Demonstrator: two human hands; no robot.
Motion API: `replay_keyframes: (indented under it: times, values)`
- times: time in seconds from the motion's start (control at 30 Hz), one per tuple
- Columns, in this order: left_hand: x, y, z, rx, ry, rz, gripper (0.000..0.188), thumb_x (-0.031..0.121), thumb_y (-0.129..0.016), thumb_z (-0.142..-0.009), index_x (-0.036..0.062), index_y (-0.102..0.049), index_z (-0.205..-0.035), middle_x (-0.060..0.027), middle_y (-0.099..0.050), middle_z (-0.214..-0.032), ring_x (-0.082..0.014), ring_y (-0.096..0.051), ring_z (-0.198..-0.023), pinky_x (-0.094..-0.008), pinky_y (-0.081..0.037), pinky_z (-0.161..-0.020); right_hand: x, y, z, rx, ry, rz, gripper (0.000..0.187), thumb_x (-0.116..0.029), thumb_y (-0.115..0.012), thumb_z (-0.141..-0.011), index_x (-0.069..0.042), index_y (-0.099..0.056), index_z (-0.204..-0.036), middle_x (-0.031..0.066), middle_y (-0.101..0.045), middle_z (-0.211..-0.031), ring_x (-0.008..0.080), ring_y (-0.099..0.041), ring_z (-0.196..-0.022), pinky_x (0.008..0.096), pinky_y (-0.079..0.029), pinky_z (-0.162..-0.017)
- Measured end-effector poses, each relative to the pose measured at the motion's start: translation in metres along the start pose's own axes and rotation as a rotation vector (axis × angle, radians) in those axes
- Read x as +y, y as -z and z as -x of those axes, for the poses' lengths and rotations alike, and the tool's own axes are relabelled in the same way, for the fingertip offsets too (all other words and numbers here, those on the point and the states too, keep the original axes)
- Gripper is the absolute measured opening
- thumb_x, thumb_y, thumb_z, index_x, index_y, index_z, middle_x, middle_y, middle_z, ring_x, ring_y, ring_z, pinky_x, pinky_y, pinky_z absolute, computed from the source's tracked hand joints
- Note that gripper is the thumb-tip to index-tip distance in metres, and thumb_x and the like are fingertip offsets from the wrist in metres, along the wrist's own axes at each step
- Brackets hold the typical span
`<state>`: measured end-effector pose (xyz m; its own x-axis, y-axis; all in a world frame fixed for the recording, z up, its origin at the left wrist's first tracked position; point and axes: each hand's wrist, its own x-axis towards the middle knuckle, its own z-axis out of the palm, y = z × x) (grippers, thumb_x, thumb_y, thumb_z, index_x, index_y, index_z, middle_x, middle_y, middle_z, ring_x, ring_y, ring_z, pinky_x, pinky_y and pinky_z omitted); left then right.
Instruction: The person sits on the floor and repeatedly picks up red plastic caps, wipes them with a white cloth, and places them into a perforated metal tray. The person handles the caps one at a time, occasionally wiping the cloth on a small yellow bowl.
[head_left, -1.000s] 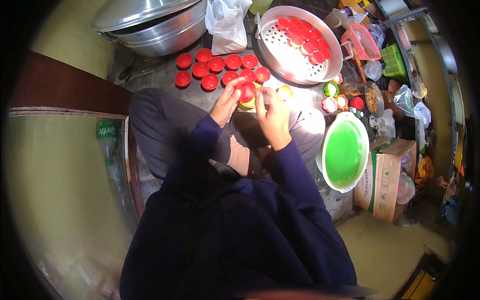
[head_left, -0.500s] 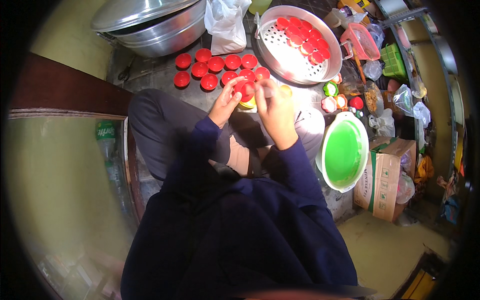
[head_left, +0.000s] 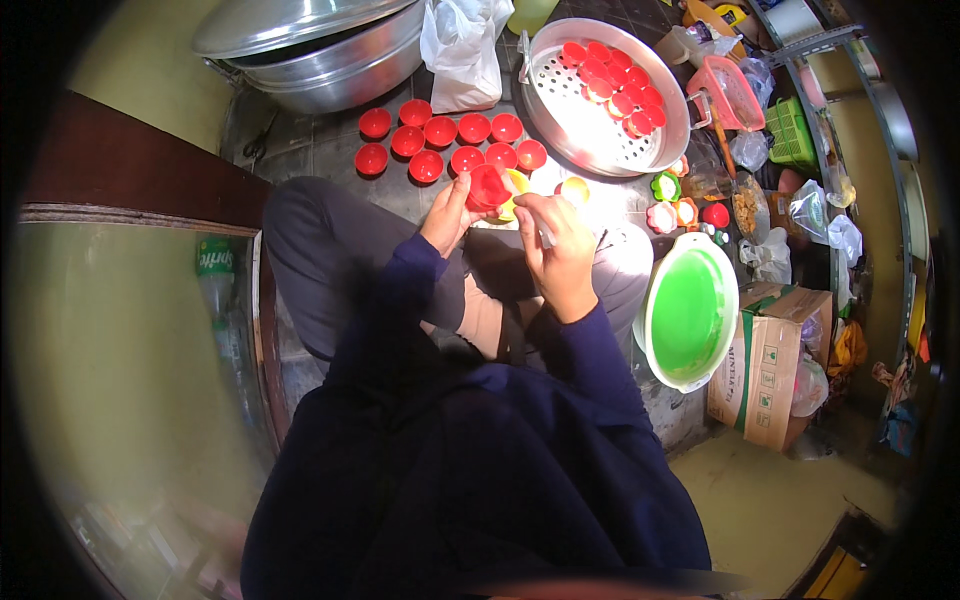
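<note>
My left hand (head_left: 446,220) grips a small red cup (head_left: 487,188) by its side, tilted above my lap. Just right of it, my right hand (head_left: 563,255) is closed in a pinch, its fingertips close to the cup; a pale bit shows below the fingers, too small to name. Partly behind the held cup is a yellow round dish (head_left: 515,187). A small container with yellow contents (head_left: 575,191) stands on the floor beyond my right hand. Ahead, several red cups (head_left: 440,131) stand in rows on the dark tiles.
A perforated metal steamer tray (head_left: 560,125) holds more red cups at the far right. A lidded metal pot (head_left: 330,75) and white plastic bag (head_left: 465,60) stand far left. Right of my knee are flower-shaped moulds (head_left: 661,217), a basin of green liquid (head_left: 690,310) and a cardboard box (head_left: 770,370).
The red cup has tipped in my left hand. My right hand has drawn slightly down and away from it, uncovering the small container with yellow contents.
</note>
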<state>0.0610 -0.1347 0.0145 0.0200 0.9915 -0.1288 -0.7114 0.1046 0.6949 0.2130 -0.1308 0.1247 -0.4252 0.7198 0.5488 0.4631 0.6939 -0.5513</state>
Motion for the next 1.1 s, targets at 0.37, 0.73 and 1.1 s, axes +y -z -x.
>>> replay_keyframes:
  times: [0.37, 0.73, 1.1]
  values:
    - [0.0, 0.015, -0.003, -0.214, 0.053, 0.197, 0.047, 0.039, -0.029, -0.102, 0.0019, -0.044, -0.128, -0.0119, -0.057, -0.12, -0.0196, -0.058, -0.104, -0.0325, -0.05, -0.076, 0.01, -0.006, 0.004, 0.017, -0.17, -0.25, 0.01, -0.007, -0.061, -0.087, -0.002, -0.065, -0.095, 0.0088, -0.064, -0.085, 0.0205, -0.061, -0.073, 0.0294, -0.047, -0.066]
    - [0.006, -0.004, 0.004, -0.103, -0.09, -0.028, 0.04, 0.022, -0.035, -0.101, -0.0014, -0.04, -0.133, -0.0124, -0.046, -0.133, -0.0213, -0.044, -0.126, -0.0339, -0.035, -0.106, 0.025, 0.001, -0.009, 0.045, -0.345, -0.239, 0.017, -0.015, -0.055, -0.095, -0.001, -0.063, -0.092, 0.0051, -0.064, -0.072, 0.0105, -0.058, -0.065, 0.0244, -0.044, -0.057]
    - [0.003, 0.003, -0.002, -0.007, -0.285, -0.536, 0.036, 0.014, -0.041, -0.098, 0.0002, -0.044, -0.131, -0.0094, -0.05, -0.128, -0.0153, -0.046, -0.121, -0.0273, -0.034, -0.103, 0.025, -0.002, -0.002, 0.111, -0.198, 0.014, 0.009, -0.009, -0.061, -0.088, -0.002, -0.065, -0.09, 0.0116, -0.066, -0.085, 0.026, -0.063, -0.074, 0.0338, -0.049, -0.066]
